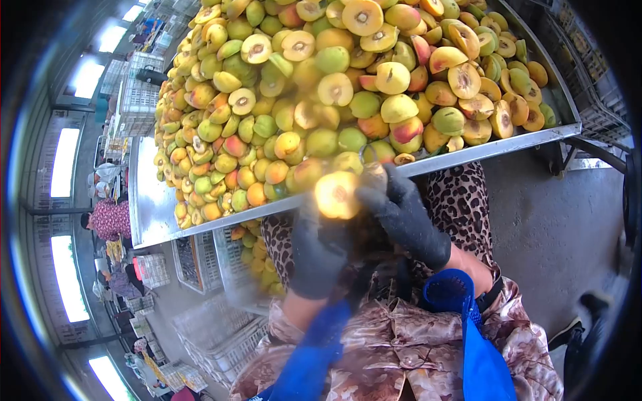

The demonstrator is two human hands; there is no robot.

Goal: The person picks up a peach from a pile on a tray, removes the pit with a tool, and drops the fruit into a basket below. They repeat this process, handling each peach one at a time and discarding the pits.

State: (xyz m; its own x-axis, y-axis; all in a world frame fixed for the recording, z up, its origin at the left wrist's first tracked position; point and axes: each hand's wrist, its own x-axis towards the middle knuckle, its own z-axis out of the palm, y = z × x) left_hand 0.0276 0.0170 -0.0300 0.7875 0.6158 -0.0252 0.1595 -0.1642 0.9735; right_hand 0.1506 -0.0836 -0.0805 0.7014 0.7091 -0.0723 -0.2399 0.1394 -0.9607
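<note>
A halved peach [336, 195] with its cut face up is gripped in my left hand [317, 257], which wears a dark glove. Glare and a blurred patch wash out part of that half. My right hand [411, 220], gloved too, is closed close beside the fruit, its fingertips near the half's right edge. A thin metal loop [367, 154] sticks up above the right fingers, looking like the end of a pitting tool; its handle is hidden in the hand. Just beyond both hands, a big heap of peach halves [321, 144] fills the metal table [495, 144].
The table's raised metal rim [461, 159] runs just past my hands. Below it, at left, peaches lie in a crate [251, 257] near stacked white crates [221, 341]. More crates [595, 100] stand at right. Other people [110, 219] are at far left; a dark shoe [567, 332] shows lower right.
</note>
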